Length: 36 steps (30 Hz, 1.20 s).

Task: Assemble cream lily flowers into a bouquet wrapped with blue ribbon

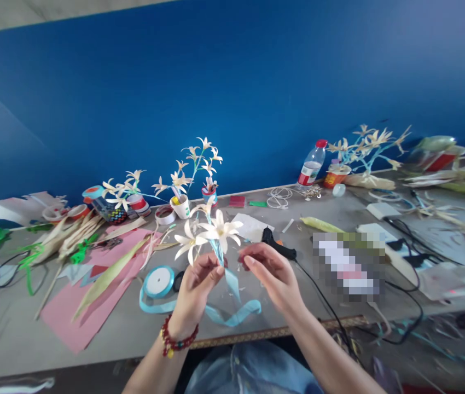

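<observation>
My left hand point(204, 278) is closed around the stems of a small bunch of white artificial flowers point(221, 230), which stands upright above the fingers. Light blue ribbon point(232, 285) wraps the stems and trails down to the table in a loose curl. Its spool point(158, 282) lies flat just left of my left wrist. To the right of the flowers, my right hand point(271, 271) hovers with thumb and fingertips brought close together. Whether anything thin sits between those fingertips, I cannot make out.
A black glue gun point(278, 244) with a cord lies behind my right hand. Pink paper point(80, 312) and corn husks point(109, 279) spread to the left. Cups of finished flowers point(180, 208) and a plastic bottle point(312, 164) line the blue wall. Cables and a husk point(323, 224) lie right.
</observation>
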### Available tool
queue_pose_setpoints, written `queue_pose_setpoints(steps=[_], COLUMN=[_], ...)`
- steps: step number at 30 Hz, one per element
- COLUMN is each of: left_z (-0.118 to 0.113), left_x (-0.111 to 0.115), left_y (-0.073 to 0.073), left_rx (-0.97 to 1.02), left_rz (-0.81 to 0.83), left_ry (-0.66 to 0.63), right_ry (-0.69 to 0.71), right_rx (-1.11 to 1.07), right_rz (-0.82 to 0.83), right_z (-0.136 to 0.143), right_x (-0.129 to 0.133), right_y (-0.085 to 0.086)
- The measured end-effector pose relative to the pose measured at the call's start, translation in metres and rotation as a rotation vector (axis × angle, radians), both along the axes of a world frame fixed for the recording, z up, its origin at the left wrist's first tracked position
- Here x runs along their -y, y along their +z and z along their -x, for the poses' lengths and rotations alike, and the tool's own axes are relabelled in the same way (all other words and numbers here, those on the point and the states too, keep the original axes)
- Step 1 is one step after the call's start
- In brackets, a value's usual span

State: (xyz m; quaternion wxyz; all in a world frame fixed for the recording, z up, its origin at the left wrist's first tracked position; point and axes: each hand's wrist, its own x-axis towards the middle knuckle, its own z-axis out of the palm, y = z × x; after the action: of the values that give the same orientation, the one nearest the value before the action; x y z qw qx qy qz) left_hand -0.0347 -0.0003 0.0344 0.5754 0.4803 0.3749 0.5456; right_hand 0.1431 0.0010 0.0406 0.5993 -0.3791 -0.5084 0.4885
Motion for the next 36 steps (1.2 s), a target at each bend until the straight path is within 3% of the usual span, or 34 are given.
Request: queue_pose_setpoints(steps=[4, 8, 16, 23, 36], left_z=[-0.006, -0.006, -0.005, -0.004, -0.001], left_x=[0.0, 0.0, -0.001, -0.001, -0.003], left_y=[-0.001, -0.004, -0.007, -0.008, -0.016], left_rx=[0.037, 0.065, 0.199, 0.173, 0.123], left_rz=[0.005, 0.011, 0.022, -0.034, -0.08], left_ry=[-0.027, -0.062, -0.093, -0.1, -0.144], right_ry=[0.141, 0.108, 0.119, 0.145, 0.061], right_rx=[0.077, 0.087, -0.181, -0.347, -0.12], right_rz=[-0.084, -0.078, 0.04, 0.103, 0.095], right_z=[0.008, 0.017, 0.027, 0.032, 0.031], right_x=[-0.007, -0.012, -0.009, -0.01, -0.011], right_y=[0.017, 0.018, 0.017, 0.017, 0.008])
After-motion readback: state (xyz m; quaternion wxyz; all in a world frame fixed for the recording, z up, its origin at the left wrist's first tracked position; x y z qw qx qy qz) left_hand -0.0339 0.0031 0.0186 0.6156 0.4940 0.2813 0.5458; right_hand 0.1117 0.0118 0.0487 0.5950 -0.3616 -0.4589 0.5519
